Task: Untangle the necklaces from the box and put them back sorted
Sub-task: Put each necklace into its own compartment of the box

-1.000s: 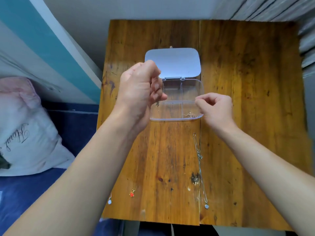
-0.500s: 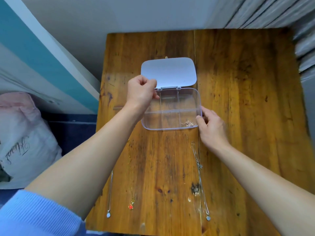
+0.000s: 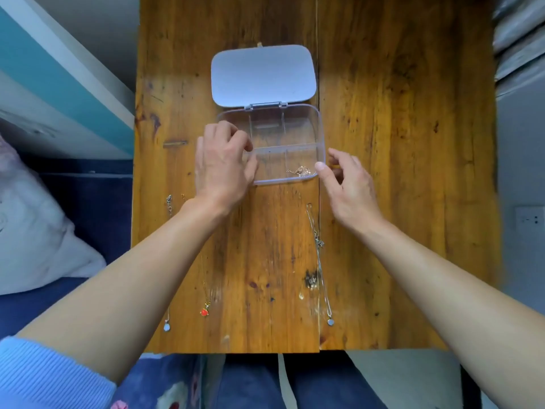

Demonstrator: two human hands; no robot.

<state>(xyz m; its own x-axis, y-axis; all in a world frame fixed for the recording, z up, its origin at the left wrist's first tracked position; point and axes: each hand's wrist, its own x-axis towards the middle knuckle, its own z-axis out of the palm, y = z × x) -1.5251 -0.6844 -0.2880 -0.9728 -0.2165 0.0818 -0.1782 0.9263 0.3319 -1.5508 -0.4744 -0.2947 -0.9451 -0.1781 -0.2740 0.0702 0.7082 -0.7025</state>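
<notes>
Clear box (image 3: pixel 321 134) sits mid-table (image 3: pixel 398 187) with its lid (image 3: pixel 264 75) laid back and a gold necklace (image 3: pixel 300 171) bunched in the front right compartment. Left hand (image 3: pixel 219 168) covers the box's left side, fingers bent, grip unclear. Right hand (image 3: pixel 351 185) is loose and spread, thumb touching the front right corner.

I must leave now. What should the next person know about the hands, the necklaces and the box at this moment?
Left hand: over the left side of the box, fingers curled; whether it holds anything is hidden.
Right hand: thumb touches the box's near right corner, fingers relaxed.
Box: on the table, lid open.
Done: gold necklace lies in the near right compartment.
Left: silver necklace, red-pendant necklace and pale-pendant necklace lie on the table, not yet in compartments.
</notes>
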